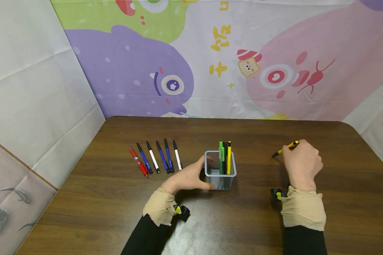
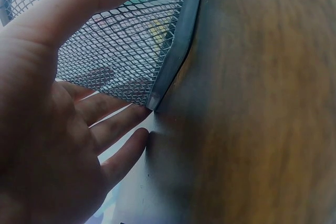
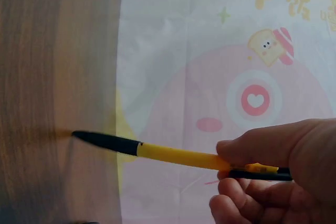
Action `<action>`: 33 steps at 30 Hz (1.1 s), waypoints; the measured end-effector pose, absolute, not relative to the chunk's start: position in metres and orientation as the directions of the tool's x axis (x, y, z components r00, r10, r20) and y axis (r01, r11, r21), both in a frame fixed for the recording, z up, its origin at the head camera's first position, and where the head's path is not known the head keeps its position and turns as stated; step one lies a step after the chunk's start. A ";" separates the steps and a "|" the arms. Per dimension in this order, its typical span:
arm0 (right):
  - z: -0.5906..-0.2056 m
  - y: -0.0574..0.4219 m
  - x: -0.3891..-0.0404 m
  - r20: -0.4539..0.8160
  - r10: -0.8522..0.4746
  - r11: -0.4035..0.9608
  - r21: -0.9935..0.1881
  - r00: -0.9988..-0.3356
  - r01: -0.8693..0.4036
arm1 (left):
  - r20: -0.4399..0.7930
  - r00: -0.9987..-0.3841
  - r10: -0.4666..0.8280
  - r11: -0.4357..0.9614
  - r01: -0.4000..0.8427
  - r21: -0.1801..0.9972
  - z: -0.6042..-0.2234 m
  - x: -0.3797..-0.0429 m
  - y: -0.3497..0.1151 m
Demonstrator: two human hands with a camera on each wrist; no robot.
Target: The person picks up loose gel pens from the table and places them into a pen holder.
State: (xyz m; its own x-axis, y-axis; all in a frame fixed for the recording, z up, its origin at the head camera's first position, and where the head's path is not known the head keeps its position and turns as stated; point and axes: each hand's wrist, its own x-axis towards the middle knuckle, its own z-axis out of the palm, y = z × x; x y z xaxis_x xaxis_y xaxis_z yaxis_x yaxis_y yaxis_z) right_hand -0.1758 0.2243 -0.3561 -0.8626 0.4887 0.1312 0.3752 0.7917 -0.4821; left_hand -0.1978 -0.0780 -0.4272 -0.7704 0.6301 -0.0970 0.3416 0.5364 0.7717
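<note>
My left hand (image 1: 189,177) holds a grey metal-mesh pen holder (image 1: 223,183) from its left side, thumb along the near wall and fingers behind. The holder stands upright on the table. Inside it, a green pen (image 1: 221,157), a black pen and a yellow pen (image 1: 229,159) stand up. To the right, my right hand (image 1: 301,164) pinches a yellow pen with a black tip (image 3: 178,155) between thumb and fingers. That pen slants, its black tip pointing down to the left, close to the tabletop.
Left of the holder, several pens lie in a slanted row on the brown wooden table (image 1: 95,205): a red pen (image 1: 138,162), blue pens (image 1: 144,158) and white pens (image 1: 153,157) with black ends. A cartoon-printed cloth (image 1: 210,99) hangs behind the table's far edge.
</note>
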 end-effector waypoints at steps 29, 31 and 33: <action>-0.350 0.207 -0.176 0.487 0.503 0.731 -0.681 -0.714 0.051 | -0.103 -0.769 0.631 0.533 0.333 0.778 -0.426 -0.198 -0.078; -0.348 0.206 -0.176 0.489 0.502 0.726 -0.687 -0.713 0.040 | -0.100 -0.767 0.634 0.528 0.334 0.781 -0.426 -0.198 -0.078; -0.347 0.204 -0.176 0.491 0.501 0.720 -0.694 -0.712 0.029 | -0.099 -0.766 0.635 0.524 0.334 0.784 -0.426 -0.198 -0.078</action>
